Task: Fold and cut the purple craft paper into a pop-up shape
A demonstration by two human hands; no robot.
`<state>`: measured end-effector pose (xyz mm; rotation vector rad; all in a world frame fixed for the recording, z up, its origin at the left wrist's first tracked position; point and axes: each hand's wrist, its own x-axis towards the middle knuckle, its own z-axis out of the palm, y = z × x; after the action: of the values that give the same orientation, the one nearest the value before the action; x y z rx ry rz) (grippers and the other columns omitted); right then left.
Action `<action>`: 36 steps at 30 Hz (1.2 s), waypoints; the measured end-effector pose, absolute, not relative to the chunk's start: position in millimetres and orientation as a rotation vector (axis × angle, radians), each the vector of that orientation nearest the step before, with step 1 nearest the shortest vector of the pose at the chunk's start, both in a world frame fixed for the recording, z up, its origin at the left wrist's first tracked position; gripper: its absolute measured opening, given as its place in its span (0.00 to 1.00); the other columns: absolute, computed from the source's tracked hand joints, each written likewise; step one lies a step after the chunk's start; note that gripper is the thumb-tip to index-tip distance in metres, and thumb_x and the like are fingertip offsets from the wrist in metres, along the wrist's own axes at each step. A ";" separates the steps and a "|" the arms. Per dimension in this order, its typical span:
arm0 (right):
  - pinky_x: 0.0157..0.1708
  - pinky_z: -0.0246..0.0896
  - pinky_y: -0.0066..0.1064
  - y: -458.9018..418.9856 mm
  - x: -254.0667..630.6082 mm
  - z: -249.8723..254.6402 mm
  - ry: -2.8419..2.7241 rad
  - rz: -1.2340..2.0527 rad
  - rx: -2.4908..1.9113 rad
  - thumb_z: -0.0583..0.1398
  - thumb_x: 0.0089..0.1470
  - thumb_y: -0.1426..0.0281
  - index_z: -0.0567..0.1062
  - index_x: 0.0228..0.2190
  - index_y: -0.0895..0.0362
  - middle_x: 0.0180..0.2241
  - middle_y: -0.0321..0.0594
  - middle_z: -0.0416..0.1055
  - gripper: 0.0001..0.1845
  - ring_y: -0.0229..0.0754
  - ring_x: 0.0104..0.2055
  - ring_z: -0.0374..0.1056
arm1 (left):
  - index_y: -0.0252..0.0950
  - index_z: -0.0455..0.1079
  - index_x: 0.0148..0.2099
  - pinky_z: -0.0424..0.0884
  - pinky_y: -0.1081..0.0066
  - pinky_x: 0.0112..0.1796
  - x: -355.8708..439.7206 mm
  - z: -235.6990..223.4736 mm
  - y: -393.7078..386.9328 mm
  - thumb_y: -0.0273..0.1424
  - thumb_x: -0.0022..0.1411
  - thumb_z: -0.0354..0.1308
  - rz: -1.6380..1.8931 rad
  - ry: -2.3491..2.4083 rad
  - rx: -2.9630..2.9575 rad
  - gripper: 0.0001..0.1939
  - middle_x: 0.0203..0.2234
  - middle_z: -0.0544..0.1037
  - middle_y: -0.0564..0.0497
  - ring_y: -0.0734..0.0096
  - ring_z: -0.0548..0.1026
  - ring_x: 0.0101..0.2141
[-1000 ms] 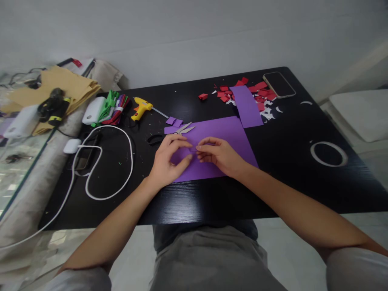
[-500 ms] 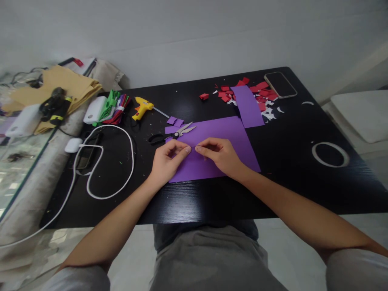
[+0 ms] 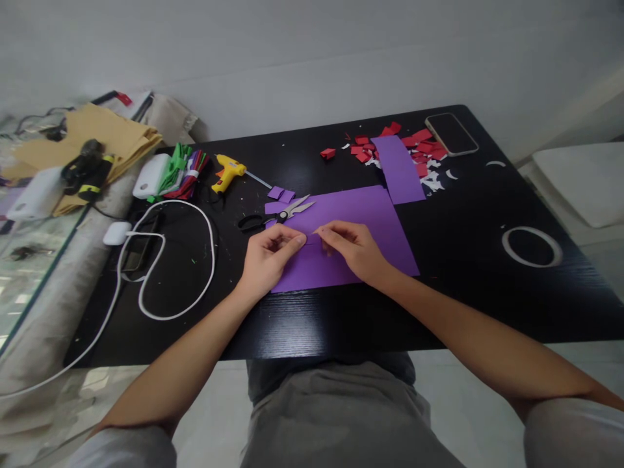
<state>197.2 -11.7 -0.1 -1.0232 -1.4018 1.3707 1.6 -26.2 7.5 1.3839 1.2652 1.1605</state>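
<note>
My left hand (image 3: 270,255) is closed in a pinch above a sheet of purple paper (image 3: 385,244). A small piece of purple paper (image 3: 312,240) seems to stick out from its fingertips, hard to tell from the sheet behind. Just to the right, my right hand (image 3: 351,249) has thumb and forefinger pressed together, close to that piece; whether it grips anything is hidden. Scissors (image 3: 283,216) with black handles lie partly open on the sheet's upper left, beyond my left hand. Folded purple paper pieces (image 3: 283,194) rest behind the scissors.
A yellow glue gun (image 3: 229,172) lies at the back left, near bundled coloured strips (image 3: 188,172). A white cable (image 3: 213,260) loops on the left. At the back right are a purple strip (image 3: 400,172), red paper pieces (image 3: 361,149), a phone (image 3: 452,135); a white ring (image 3: 507,244) is nearer.
My right fingertips have shifted slightly up and away from the left ones, showing more of the small purple piece between them. My left hand stays almost still.
</note>
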 end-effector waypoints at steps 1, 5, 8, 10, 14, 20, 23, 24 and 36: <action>0.34 0.64 0.34 -12.4 196.4 -0.5 -1.421 1.343 -1.037 0.68 0.55 0.57 0.81 0.29 0.55 0.26 0.35 0.74 0.14 0.39 0.30 0.68 | 0.35 0.80 0.33 0.63 0.73 0.26 1.6 7.2 -26.2 0.39 0.59 0.72 1.161 1.261 1.380 0.12 0.21 0.77 0.53 0.74 0.69 0.22; 0.36 0.64 0.34 -13.3 195.5 -0.9 -1.443 1.302 -1.063 0.69 0.53 0.61 0.81 0.29 0.54 0.29 0.36 0.76 0.10 0.39 0.31 0.68 | 0.35 0.81 0.33 0.64 0.73 0.27 1.4 5.9 -25.6 0.38 0.59 0.72 1.164 1.224 1.374 0.11 0.22 0.78 0.53 0.75 0.70 0.23; 0.35 0.62 0.34 -11.2 197.0 -0.3 -1.394 1.369 -1.060 0.69 0.52 0.61 0.81 0.28 0.54 0.27 0.34 0.75 0.10 0.38 0.30 0.66 | 0.35 0.82 0.37 0.68 0.72 0.30 0.1 5.7 -24.2 0.36 0.60 0.70 1.139 1.177 1.383 0.09 0.25 0.79 0.52 0.73 0.74 0.25; 0.34 0.62 0.33 -9.6 198.2 0.4 -1.351 1.408 -1.064 0.69 0.52 0.61 0.80 0.29 0.54 0.27 0.33 0.74 0.10 0.37 0.29 0.65 | 0.35 0.82 0.39 0.71 0.71 0.33 -1.2 5.8 -23.2 0.34 0.61 0.68 1.132 1.142 1.379 0.08 0.27 0.81 0.52 0.71 0.76 0.27; 0.36 0.62 0.33 -8.5 199.7 1.7 -1.319 1.470 -1.060 0.68 0.53 0.60 0.80 0.28 0.54 0.26 0.32 0.71 0.10 0.37 0.30 0.64 | 0.35 0.82 0.39 0.71 0.71 0.33 -2.4 6.0 -22.3 0.32 0.60 0.68 1.131 1.131 1.350 0.07 0.27 0.81 0.52 0.72 0.76 0.27; 0.37 0.63 0.33 -9.2 199.6 -1.9 -1.274 1.507 -1.060 0.69 0.54 0.60 0.82 0.32 0.54 0.28 0.32 0.73 0.10 0.37 0.31 0.66 | 0.36 0.81 0.45 0.74 0.72 0.36 -0.3 6.2 -24.0 0.29 0.56 0.72 1.131 1.060 1.285 0.13 0.30 0.82 0.51 0.72 0.78 0.31; 0.41 0.67 0.35 -9.3 199.6 -4.6 -1.267 1.489 -1.057 0.70 0.53 0.63 0.82 0.40 0.52 0.32 0.34 0.79 0.12 0.39 0.34 0.72 | 0.35 0.81 0.45 0.74 0.72 0.36 0.0 6.0 -24.1 0.29 0.56 0.72 1.133 1.050 1.291 0.14 0.31 0.82 0.51 0.71 0.78 0.32; 0.43 0.68 0.36 -9.3 199.6 -5.2 -1.270 1.484 -1.051 0.70 0.53 0.64 0.83 0.41 0.52 0.33 0.34 0.80 0.12 0.40 0.36 0.74 | 0.35 0.81 0.45 0.74 0.71 0.36 -0.1 6.0 -23.9 0.29 0.56 0.72 1.133 1.049 1.293 0.14 0.31 0.82 0.51 0.71 0.78 0.32; 0.56 0.73 0.44 -10.1 199.1 -5.1 -1.203 1.556 -1.011 0.75 0.46 0.66 0.85 0.39 0.52 0.41 0.38 0.84 0.16 0.45 0.47 0.79 | 0.35 0.81 0.45 0.73 0.71 0.35 -1.8 6.6 -23.0 0.29 0.57 0.71 1.112 1.048 1.305 0.13 0.29 0.80 0.52 0.73 0.76 0.29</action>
<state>199.1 -10.1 -5.1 -1.0111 -1.2027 1.5556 -1.8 -23.0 6.6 1.3045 1.0481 1.1115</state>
